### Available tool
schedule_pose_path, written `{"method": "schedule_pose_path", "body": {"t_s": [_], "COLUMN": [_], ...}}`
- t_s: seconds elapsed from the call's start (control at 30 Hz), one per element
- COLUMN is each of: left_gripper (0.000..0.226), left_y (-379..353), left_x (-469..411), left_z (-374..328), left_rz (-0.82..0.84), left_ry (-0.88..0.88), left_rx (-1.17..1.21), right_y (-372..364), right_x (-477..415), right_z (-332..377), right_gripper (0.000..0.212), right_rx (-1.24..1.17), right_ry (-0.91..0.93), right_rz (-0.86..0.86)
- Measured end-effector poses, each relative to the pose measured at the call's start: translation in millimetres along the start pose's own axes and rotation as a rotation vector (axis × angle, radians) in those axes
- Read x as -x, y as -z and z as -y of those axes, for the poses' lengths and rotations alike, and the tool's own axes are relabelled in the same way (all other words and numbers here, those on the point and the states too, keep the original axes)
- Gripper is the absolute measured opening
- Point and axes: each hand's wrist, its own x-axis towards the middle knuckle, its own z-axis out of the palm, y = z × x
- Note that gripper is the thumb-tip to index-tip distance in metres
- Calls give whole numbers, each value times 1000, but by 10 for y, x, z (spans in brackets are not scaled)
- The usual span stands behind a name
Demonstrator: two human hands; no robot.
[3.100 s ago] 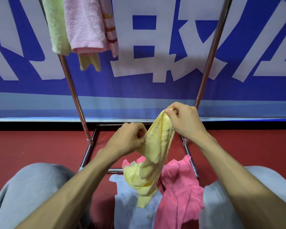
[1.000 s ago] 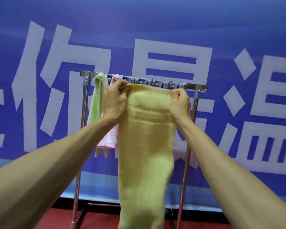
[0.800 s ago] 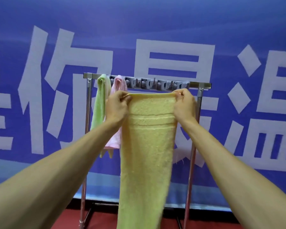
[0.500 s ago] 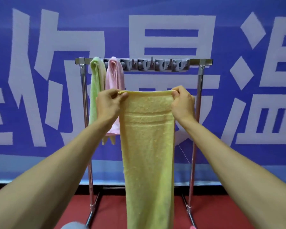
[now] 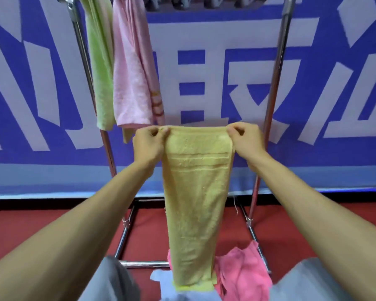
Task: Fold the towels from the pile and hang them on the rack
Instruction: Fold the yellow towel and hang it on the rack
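Blue banner wall with big white characters behind, red floor underneath. Half a second ago the yellow towel (image 5: 197,198) was stretched out just under the rack's (image 5: 276,83) top bar; now it's down lower, its bottom end brushing the pile (image 5: 242,276). Left hand (image 5: 149,144) and right hand (image 5: 245,142) each have fingers pinched tight on a top corner. Looks like folding comes first, hanging's still to do.

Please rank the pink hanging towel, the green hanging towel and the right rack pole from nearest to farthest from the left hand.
From the left hand:
1. Pink hanging towel, just above it.
2. Green hanging towel, farther up-left.
3. Right rack pole, across the yellow towel.
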Motion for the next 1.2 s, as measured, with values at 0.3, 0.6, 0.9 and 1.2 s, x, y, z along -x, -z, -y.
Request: {"method": "schedule_pose_path", "body": {"t_s": [0.3,0.6,0.9,1.2], "left_gripper": [23,13,8,6], "left_y": [-279,-83,-104,-551], "left_x": [673,629,837,1082], "left_z": [1017,887,801,699], "left_rz": [161,323,89,111], "left_ry": [664,849,751,564], "left_rx": [303,557,502,462], "right_y": [-224,-180,-284,-577], "right_x": [647,688,905,1040], "right_z": [-824,-824,-696,-517], "right_gripper": [9,11,11,17], "right_rx": [-499,-768,-695,-510], "right_ry": [-649,-858,-837,-535], "right_rz": [91,70,113,238]}}
